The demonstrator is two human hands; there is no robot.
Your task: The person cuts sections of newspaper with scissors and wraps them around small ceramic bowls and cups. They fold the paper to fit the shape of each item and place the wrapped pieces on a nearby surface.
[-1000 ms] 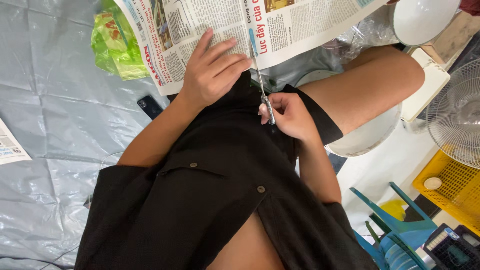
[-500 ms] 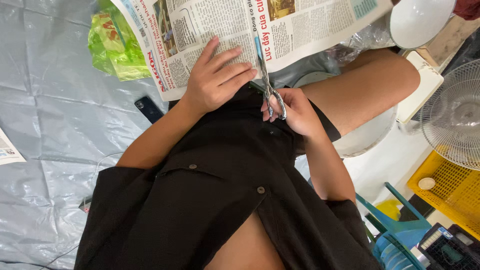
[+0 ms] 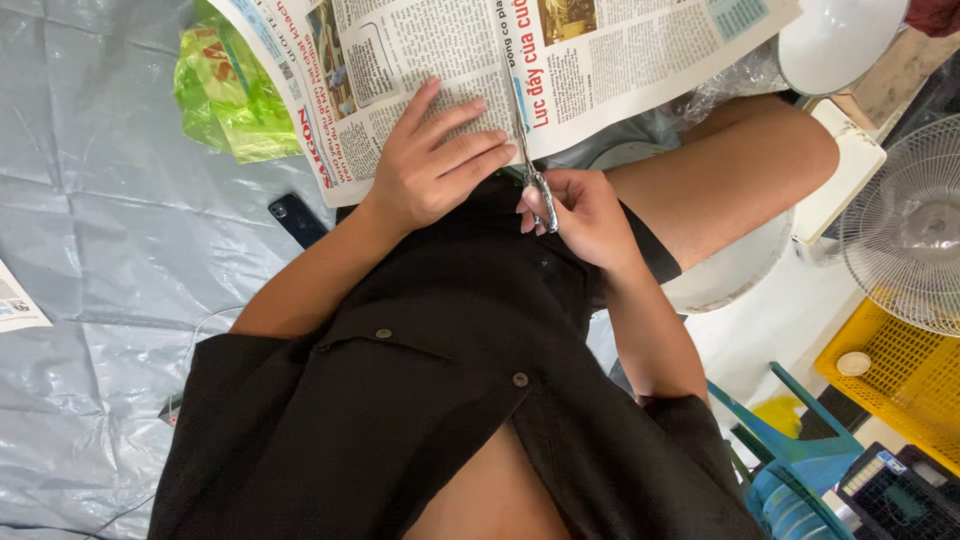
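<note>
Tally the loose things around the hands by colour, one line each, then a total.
Printed white: 1, the newspaper under the left hand.
Silver: 1, the scissors in the right hand.
Green: 1, the plastic bag.
Black: 1, the phone.
Yellow: 1, the crate.
White: 1, the fan.
Total: 6.

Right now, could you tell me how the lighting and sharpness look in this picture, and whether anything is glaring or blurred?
Head view: soft, even light with faint shadows; the left hand on the newspaper and the right hand holding scissors are sharp; the grey plastic sheet shows mild sheen; the white bowl is bright, nearly washed out; the fan at the edge looks slightly stretched.
</note>
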